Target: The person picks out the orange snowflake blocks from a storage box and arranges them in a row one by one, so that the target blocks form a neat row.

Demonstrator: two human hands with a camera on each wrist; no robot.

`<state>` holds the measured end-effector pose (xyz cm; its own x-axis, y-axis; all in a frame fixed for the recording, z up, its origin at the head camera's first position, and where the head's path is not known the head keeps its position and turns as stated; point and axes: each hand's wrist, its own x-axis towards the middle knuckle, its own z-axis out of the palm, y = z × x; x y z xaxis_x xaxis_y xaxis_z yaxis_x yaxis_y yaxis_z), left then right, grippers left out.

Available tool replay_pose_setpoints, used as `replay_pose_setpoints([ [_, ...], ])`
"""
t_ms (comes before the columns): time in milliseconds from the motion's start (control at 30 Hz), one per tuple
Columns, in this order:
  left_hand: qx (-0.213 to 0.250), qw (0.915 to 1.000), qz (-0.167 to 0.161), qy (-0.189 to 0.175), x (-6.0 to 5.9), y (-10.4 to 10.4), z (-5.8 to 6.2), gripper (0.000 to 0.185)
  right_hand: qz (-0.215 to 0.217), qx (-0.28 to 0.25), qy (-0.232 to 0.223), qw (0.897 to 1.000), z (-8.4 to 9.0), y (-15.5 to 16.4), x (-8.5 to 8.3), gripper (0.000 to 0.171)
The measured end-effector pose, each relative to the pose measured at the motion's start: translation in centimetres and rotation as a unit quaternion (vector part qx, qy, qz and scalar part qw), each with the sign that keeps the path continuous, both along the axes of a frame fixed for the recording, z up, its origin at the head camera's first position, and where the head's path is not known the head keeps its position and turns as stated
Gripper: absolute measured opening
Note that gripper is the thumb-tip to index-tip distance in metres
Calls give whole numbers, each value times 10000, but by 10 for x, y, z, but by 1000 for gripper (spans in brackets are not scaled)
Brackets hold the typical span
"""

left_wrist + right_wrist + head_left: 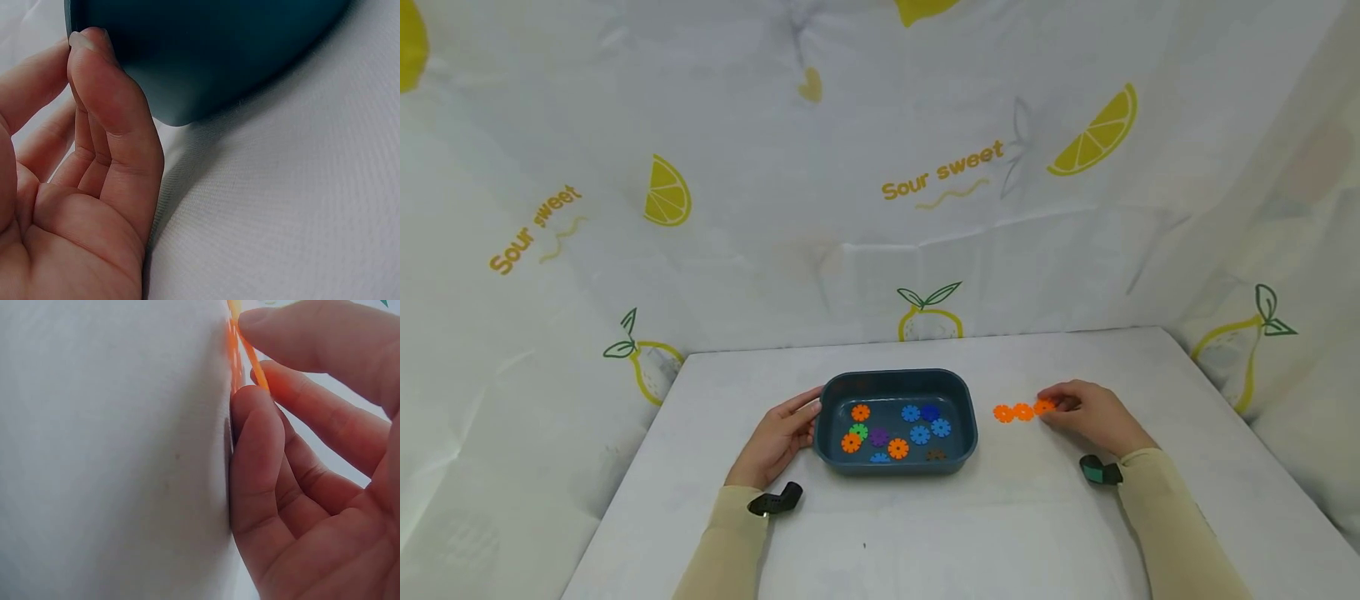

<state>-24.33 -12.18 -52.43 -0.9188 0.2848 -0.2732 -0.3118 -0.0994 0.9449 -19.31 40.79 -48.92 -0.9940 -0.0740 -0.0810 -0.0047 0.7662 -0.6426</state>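
- Lemon-printed white sheeting (880,192) walls off a white table (925,533) where, from my remote seat, I watch a person work with both bare hands.
- Left hand (778,437) rests against the left end of a dark blue tray (831,450); I judge it is there to steady the tray. Fingers look relaxed and nearly straight, touching the wall rather than wrapping it.
- Inside the tray lie loose gear-shaped discs (895,432) in orange, blue, green and purple.
- Right hand (1093,414) sits to the tray's right, fingertips on the last of three orange discs (1023,412) laid touching in a row on the table, apparently lining it up with its neighbours.
- Left wrist view adds what the head view cannot: a fingertip (90,47) pressed flat on the tray's outer wall (206,56), palm open.
- Right wrist view shows the end orange disc (247,353) edge-on, pinched between thumb and fingers (253,425) at the table surface; the other two discs and the tray are out of its frame.
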Motion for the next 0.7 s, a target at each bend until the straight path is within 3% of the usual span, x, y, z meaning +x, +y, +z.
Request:
replay_pose_setpoints([
  [167, -31, 9999, 103, 68, 2, -2, -2, 51, 65, 142, 31, 9999, 4, 0, -1, 43],
  [333, -136, 9998, 0, 130, 0, -1, -4, 52, 289, 211, 147, 9993, 17, -6, -3, 41],
  [500, -175, 9996, 91, 205, -2, -1, -3, 49, 1058, 299, 244, 9936, 51, -44, -27, 35],
  [700, -206, 9993, -4, 315, -2, 2, -4, 50, 2074, 446, 103, 9772, 81, -107, -53, 32],
])
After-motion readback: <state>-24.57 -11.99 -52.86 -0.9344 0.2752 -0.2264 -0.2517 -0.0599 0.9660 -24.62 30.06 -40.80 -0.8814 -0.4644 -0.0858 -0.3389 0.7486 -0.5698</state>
